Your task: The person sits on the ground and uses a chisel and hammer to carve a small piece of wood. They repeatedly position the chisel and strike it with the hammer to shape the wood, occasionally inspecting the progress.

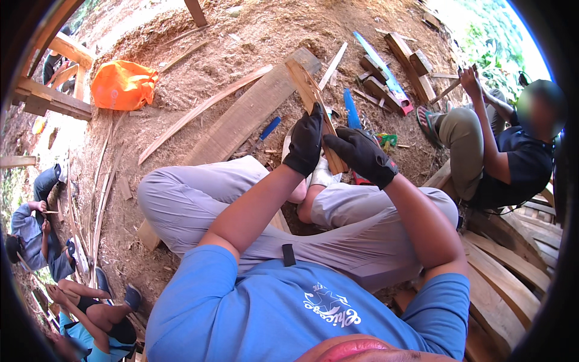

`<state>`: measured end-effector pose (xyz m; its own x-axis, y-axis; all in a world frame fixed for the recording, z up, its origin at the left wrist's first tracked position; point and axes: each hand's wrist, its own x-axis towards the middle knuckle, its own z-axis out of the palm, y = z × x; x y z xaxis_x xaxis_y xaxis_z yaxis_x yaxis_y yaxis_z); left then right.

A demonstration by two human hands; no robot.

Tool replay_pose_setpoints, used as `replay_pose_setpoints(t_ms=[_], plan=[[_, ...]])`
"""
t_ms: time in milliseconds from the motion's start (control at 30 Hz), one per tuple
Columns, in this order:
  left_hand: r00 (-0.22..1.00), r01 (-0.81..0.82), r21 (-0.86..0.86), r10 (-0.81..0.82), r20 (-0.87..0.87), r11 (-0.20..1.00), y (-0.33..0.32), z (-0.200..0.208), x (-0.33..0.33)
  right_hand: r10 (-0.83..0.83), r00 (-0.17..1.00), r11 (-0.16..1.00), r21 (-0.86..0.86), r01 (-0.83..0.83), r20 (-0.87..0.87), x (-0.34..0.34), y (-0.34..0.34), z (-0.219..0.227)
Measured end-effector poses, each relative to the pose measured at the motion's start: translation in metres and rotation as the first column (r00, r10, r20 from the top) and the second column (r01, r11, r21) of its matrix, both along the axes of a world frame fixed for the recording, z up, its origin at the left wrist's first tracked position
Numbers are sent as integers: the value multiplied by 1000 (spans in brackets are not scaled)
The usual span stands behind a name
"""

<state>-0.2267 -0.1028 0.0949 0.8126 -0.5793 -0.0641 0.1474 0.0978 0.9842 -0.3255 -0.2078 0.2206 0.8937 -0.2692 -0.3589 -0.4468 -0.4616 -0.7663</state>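
A narrow, flat piece of wood (pixel 309 87) slants up and away from my lap, its near end between my gloved hands. My left hand (pixel 306 140), in a black glove, is closed around its left side. On the other side my right hand (pixel 362 154), also gloved in black, has its fingers bent against the wood's lower part. Whether the right palm hides something small cannot be made out. Beyond the hands lie a blue blade-like strip (pixel 351 108) and a blue-handled tool (pixel 270 128).
A wide plank (pixel 253 108) lies on the shaving-covered ground ahead. A blue saw (pixel 383 69) rests by wood blocks at far right. An orange bag (pixel 123 85) stands at far left. One person (pixel 506 145) sits at right; others sit at left. Curved boards (pixel 500 289) are stacked at right.
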Motion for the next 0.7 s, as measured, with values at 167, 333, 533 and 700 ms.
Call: replay_pose_setpoints(t_ms=[167,333,533,700], plan=[[972,159,108,-175,160,981,4,17,-12,-229,970,973,18,228,76,0,-7,-5],[935,308,254,-341,97,917,15,44,-4,-218,961,972,-56,230,170,3,-4,-3],[963,26,-52,-11,268,998,9,5,-6,-471,877,877,155,455,92,-4,-25,-30],[989,12,31,-7,-147,999,9,0,12,-257,957,903,-319,287,133,-2,-35,-33]])
